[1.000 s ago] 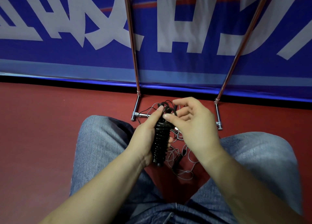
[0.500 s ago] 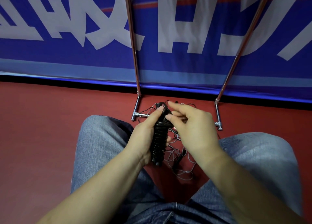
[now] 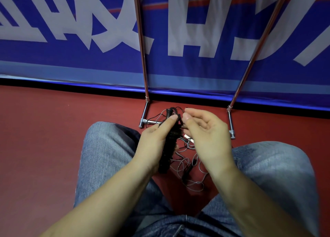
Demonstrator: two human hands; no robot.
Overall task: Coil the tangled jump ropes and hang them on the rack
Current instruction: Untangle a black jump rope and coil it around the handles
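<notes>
The dark red floor (image 3: 53, 138) carries the chrome rack (image 3: 146, 115), whose two feet stand just before the blue banner (image 3: 71, 63), and a loose tangle of thin grey rope (image 3: 189, 172) lying between the person's knees.

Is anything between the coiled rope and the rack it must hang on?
Nothing visible. The left hand holds the coiled rope just before the rack; only loose rope lies on the floor below. The hanging bar is out of frame.

Both forearms reach forward between the bent knees. The left hand (image 3: 153, 144) grips a black coiled bundle, thumb pressed near its top; the right hand (image 3: 209, 136) is half curled, its fingers (image 3: 187, 120) pinching beside the thumb.
</notes>
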